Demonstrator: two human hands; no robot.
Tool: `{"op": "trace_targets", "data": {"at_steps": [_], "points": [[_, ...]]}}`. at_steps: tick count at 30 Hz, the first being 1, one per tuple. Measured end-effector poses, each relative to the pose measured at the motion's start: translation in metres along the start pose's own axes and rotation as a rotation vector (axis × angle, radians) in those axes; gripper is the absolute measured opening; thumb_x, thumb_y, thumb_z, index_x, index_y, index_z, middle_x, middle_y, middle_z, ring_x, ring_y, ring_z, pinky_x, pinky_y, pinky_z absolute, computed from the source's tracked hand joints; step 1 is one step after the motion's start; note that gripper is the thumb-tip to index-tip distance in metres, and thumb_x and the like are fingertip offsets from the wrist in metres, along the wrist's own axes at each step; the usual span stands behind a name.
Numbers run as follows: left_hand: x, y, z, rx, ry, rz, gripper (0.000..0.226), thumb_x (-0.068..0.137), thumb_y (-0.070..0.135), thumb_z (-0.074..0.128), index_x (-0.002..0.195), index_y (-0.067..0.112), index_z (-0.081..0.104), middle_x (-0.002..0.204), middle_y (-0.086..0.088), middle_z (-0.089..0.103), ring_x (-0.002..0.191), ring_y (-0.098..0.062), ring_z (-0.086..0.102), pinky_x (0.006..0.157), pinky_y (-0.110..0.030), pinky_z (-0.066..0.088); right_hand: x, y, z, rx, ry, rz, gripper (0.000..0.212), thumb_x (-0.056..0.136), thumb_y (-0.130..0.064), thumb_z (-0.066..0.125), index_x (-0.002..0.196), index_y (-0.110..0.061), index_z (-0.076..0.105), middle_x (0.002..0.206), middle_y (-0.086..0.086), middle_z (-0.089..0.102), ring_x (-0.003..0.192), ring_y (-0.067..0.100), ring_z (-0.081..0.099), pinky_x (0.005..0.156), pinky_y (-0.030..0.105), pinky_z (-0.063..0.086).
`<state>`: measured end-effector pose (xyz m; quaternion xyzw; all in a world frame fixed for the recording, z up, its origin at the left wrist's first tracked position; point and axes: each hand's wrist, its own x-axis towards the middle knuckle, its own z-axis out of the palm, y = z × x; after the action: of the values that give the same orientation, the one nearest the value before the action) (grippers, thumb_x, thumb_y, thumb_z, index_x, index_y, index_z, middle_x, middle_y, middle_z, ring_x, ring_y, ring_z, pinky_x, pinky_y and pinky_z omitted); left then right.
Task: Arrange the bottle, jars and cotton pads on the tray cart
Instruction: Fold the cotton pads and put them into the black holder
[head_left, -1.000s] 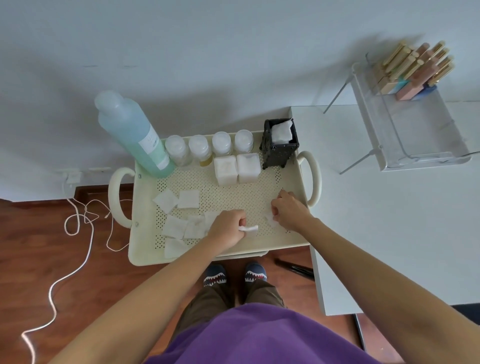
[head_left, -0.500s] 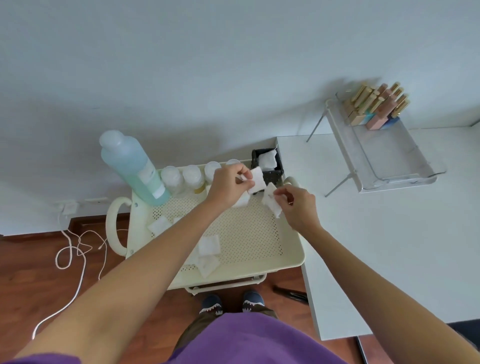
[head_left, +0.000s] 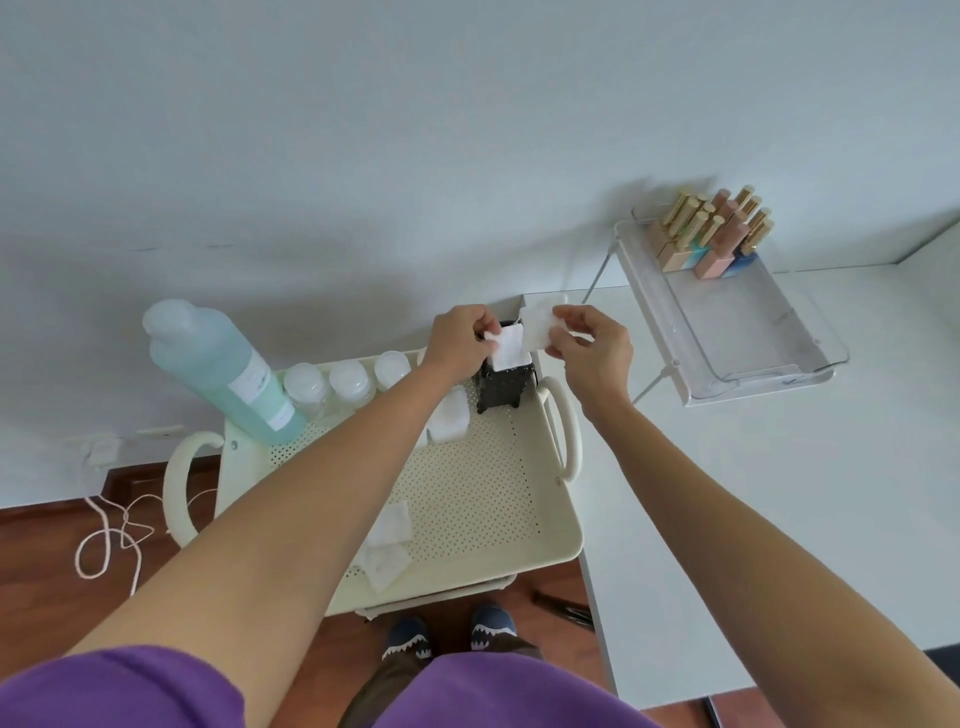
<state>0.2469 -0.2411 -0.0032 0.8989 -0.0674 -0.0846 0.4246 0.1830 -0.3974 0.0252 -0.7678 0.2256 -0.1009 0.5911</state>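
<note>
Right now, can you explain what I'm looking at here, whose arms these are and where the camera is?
The camera sits on a person's head, looking down, so the two bare arms are theirs. The left hand pushes a cotton pad into a small black holder on a cream cart tray. The right hand pinches another pad beside it. On the tray stand a big blue bottle and some small jars, with loose pads near the front. A white table is alongside.

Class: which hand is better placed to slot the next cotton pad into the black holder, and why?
Left. The left hand holds its cotton pad right at the black holder mouth; the right hand holds its pad higher, beside it.
</note>
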Motion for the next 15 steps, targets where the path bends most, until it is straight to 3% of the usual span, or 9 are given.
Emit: {"op": "trace_targets", "data": {"at_steps": [5,10,15], "points": [[0.002,-0.007,0.011,0.076,0.100,0.001,0.013,0.077,0.003,0.070,0.086,0.013,0.070,0.088,-0.004,0.070,0.072,-0.016,0.056,0.073,-0.026,0.049,0.010,0.012,0.019,-0.062,-0.047,-0.009,0.020,0.086,-0.006,0.065,0.101,-0.015,0.073,0.088,-0.003,0.070,0.074,0.018,0.072,0.078,0.032,0.060],[0.005,-0.013,0.013,0.129,0.122,0.029,0.017,0.081,0.006,0.067,0.097,0.013,0.070,0.103,-0.005,0.060,0.080,-0.013,0.050,0.072,-0.021,0.037,0.017,0.025,0.031,-0.234,-0.124,-0.091,0.022,0.084,-0.008,0.067,0.105,-0.012,0.074,0.097,0.001,0.075,0.088,0.010,0.065,0.091,0.027,0.053],[-0.001,-0.019,0.013,0.089,0.123,0.034,0.025,0.082,0.002,0.063,0.103,0.014,0.068,0.108,-0.009,0.060,0.081,-0.015,0.054,0.075,-0.021,0.043,0.024,0.038,0.040,-0.494,-0.206,-0.197,0.025,0.088,-0.012,0.060,0.110,-0.016,0.072,0.107,0.006,0.068,0.110,0.025,0.048,0.090,0.023,0.035]]}}
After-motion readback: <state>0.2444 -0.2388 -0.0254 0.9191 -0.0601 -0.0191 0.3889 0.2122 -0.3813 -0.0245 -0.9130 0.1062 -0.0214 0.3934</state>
